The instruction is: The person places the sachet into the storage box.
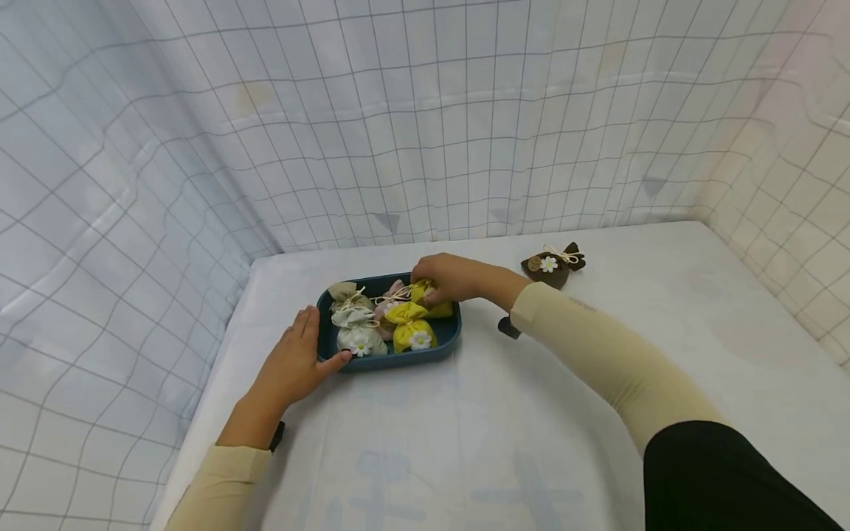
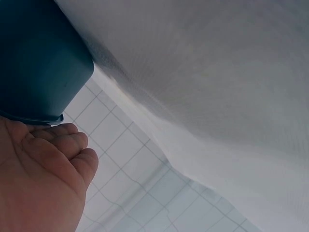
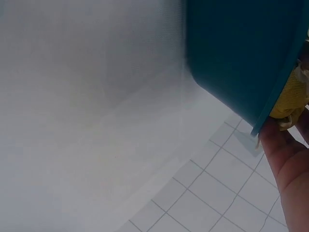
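A dark teal tray (image 1: 442,352) stands on the table with several small drawstring pouches in it. My right hand (image 1: 446,279) reaches over its far right corner and pinches a yellow pouch (image 1: 441,307), which also shows at the rim in the right wrist view, partly hidden by fingers. Nearer the front lies another yellow pouch (image 1: 406,328) with a white flower. Left of it are a pale grey-green pouch (image 1: 358,335), a beige pouch (image 1: 347,293) and a pink pouch (image 1: 387,304). My left hand (image 1: 296,361) rests at the tray's left end, fingers extended, thumb over the front rim.
A dark brown pouch (image 1: 551,271) with a white flower lies on the white-covered table (image 1: 518,413), right of the tray and beyond my right forearm. White grid-patterned curtains (image 1: 458,133) rise behind the table and along both sides.
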Available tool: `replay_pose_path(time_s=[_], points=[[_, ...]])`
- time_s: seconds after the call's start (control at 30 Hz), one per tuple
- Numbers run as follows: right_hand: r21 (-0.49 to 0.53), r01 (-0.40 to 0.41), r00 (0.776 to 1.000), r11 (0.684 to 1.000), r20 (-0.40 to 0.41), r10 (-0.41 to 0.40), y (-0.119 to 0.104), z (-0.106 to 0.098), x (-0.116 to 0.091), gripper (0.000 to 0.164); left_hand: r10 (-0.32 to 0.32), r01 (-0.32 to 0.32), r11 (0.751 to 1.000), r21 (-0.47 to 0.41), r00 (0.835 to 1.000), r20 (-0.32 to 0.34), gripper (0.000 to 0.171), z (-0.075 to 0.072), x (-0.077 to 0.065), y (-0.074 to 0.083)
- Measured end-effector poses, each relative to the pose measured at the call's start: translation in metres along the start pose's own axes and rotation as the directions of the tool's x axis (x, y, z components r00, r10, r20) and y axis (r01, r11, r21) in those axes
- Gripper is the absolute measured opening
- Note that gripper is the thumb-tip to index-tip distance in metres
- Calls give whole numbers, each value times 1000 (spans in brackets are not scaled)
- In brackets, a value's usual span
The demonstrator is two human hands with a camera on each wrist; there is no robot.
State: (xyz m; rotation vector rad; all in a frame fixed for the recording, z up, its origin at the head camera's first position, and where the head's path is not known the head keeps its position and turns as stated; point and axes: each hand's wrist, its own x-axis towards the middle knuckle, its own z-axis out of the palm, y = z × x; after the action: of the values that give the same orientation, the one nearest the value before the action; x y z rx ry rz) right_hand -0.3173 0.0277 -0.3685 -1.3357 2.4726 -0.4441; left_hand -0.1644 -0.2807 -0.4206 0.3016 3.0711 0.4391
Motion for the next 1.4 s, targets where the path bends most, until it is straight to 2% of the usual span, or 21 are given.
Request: replay_pose_path(time_s=[0.1,0.37,0.57,0.73,0.97,1.2,1.4], points=[[9,0,1000,1000,-9,0,0,4,0,39,-5,5,1000,4,1000,0,109,0,0,0],[-64,-5,1000,998,-27,3,-1,4,-6,44,-8,8,1000,4,1000,3,109,1,0,1],[26,-46,992,999,-116,49,4,-12,-21,44,-11,11,1000,5,1000,0,108,1,-1,1],[67,-98,975,993,-195,109,23,-21,-43,42,-11,11,1000,5,1000,0,109,2,0,1],[130,-208,935,969,-264,236,62,-23,-90,43,-4,4,1000,1,1000,-7,109,2,2,2],[196,-315,875,929,-319,364,99,-24,-139,44,-15,15,1000,0,1000,8,111,3,0,2],[219,-398,829,891,-330,452,124,-19,-171,45,-14,14,1000,-3,1000,6,111,3,0,2]])
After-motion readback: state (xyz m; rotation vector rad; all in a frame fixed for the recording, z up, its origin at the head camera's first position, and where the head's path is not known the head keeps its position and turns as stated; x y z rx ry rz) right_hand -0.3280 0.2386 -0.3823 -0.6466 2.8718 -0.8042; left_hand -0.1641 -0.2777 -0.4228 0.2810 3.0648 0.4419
